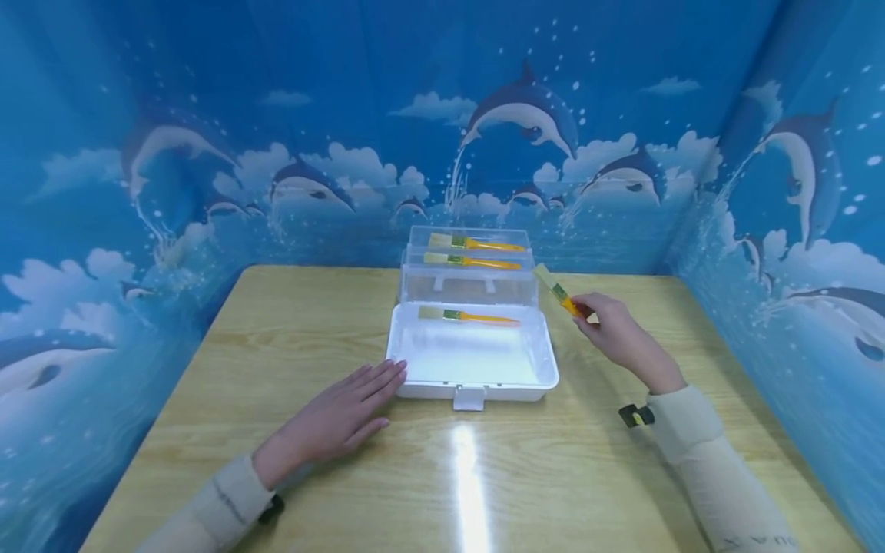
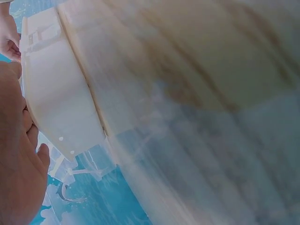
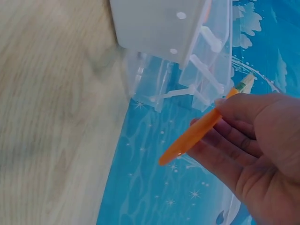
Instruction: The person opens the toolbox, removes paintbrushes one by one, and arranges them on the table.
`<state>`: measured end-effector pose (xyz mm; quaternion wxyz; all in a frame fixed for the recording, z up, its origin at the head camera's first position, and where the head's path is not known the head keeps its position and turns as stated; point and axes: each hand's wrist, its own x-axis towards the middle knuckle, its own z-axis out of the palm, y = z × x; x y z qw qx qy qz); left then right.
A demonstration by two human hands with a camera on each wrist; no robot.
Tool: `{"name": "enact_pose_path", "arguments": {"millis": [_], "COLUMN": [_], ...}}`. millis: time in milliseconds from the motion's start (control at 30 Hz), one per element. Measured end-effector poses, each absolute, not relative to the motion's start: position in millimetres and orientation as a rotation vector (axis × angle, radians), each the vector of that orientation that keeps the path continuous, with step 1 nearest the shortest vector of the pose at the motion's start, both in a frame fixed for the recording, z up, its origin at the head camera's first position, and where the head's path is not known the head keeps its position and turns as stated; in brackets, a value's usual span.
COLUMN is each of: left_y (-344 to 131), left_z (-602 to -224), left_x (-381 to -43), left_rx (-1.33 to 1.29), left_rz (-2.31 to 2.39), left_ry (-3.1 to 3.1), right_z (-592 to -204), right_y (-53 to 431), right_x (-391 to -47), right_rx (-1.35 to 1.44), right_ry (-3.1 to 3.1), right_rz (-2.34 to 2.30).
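Paintbrush (image 3: 193, 135) in right hand (image 1: 622, 334): orange, pale-bristled, band (image 1: 558, 292) apparently green

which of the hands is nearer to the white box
Left. The left hand touches the white box at its front left corner with its fingertips; the right hand is apart from it, off its right side, holding a brush.

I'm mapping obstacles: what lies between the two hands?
In the head view, the open white box, then bare table, lies between the left hand and the right hand.
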<state>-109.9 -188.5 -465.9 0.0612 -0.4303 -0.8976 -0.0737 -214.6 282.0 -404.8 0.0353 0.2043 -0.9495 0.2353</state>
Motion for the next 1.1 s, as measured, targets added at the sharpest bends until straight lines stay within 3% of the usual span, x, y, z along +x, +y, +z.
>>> {"name": "enact_pose_path", "arguments": {"millis": [1100], "left_y": [-189.4], "left_z": [-466.5], "left_x": [-110.1], "left_rx": [-1.293], "left_rz": [-0.241], "left_ry": [-2.709], "right_z": [-430.1], "right_y": [283.9], "right_x": [-221.4], "right_rx": [0.442], "right_ry": [-2.99], "right_rz": [0.738]}}
